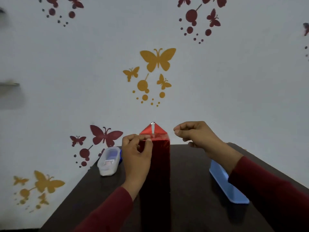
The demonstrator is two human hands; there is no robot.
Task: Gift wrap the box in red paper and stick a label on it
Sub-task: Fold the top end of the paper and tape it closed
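Nearest, centre frame: red-wrapped box [155, 173] upright on dark table [192, 190]; left hand [136, 153] pinches its top edge. Right hand [194, 133] curled, apparently empty. Right: blue tray [225, 185]. Farther left: clear lidded container [109, 160], contents unclear.

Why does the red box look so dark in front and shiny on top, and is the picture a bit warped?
Head view: room light is dim and even; the box front is shaded near-black, while its folded top flap catches glare. The wide-angle lens spreads the table edges outward. The left hand and right hand look slightly soft.
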